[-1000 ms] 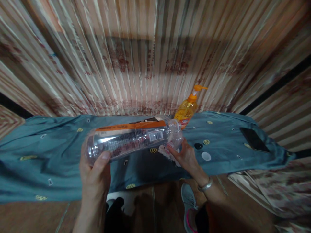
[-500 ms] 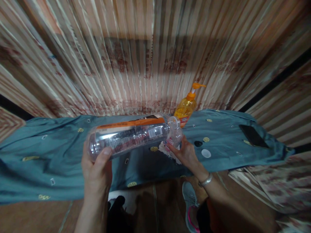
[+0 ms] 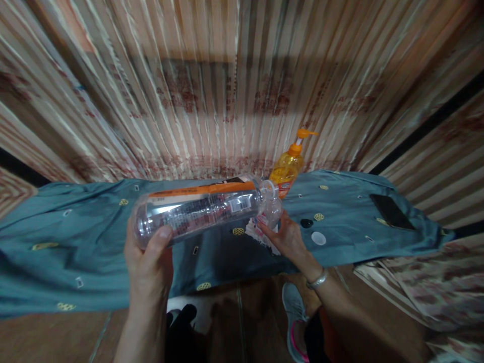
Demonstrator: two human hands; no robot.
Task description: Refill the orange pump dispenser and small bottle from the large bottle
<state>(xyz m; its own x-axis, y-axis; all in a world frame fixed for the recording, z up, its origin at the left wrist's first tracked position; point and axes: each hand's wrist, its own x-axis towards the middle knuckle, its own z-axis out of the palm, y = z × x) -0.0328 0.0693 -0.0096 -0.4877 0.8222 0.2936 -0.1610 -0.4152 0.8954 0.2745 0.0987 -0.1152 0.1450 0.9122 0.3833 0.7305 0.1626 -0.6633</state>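
Observation:
My left hand (image 3: 151,257) is wrapped round the base of a large clear plastic bottle (image 3: 200,209) with an orange and white label. The bottle is tilted almost level, its neck pointing right. Its mouth meets the top of a small clear bottle (image 3: 269,207), which my right hand (image 3: 285,234) grips by the side. Whether the two rims touch, I cannot tell. A crumpled white tissue (image 3: 255,234) shows under the small bottle. Right of my right hand lie a black cap (image 3: 306,223) and a white round lid (image 3: 318,238).
A pump bottle of yellow liquid (image 3: 285,171) stands behind the small bottle. A dark phone (image 3: 391,210) lies at the right on the teal cloth (image 3: 94,242). Striped curtains (image 3: 212,111) hang close behind, and dark poles (image 3: 431,123) slant at both sides.
The view has shifted very slightly. Both hands keep their grip, and the two bottles stay mouth to mouth in nearly the same pose.

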